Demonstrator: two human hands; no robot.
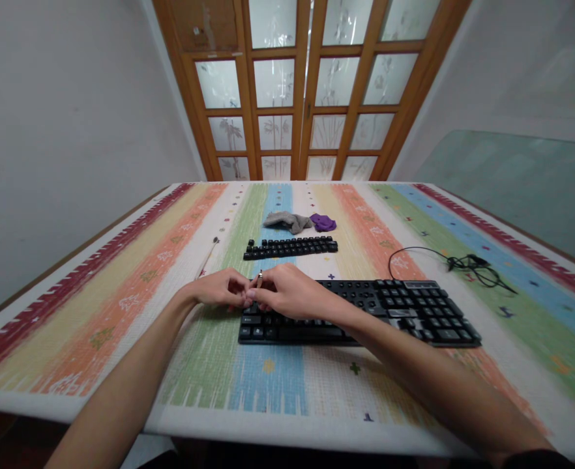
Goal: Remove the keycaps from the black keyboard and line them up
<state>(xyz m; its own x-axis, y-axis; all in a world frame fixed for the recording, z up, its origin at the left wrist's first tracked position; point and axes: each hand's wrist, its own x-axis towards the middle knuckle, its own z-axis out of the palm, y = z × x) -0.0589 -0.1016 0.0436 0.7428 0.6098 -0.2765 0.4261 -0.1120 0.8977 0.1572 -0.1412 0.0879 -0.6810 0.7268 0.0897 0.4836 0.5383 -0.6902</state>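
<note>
Black keycaps are what you are working among, so keep both hands low over the left end of the keyboard (366, 312), which lies across the striped tablecloth (121, 312) close to the near edge. Your left hand (219, 288) and right hand (292, 294) meet at the keyboard's upper left corner, fingertips pinched together around a small metallic tool (259, 279); what its tip grips is too small to tell. Pull straight up rather than sideways, I would judge, and steady the board with your right palm. Put anything loose beside the row of removed keys (291, 247) farther back, clear of the grey cloth (287, 221), purple cloth (323, 223) and cable (463, 264).
</note>
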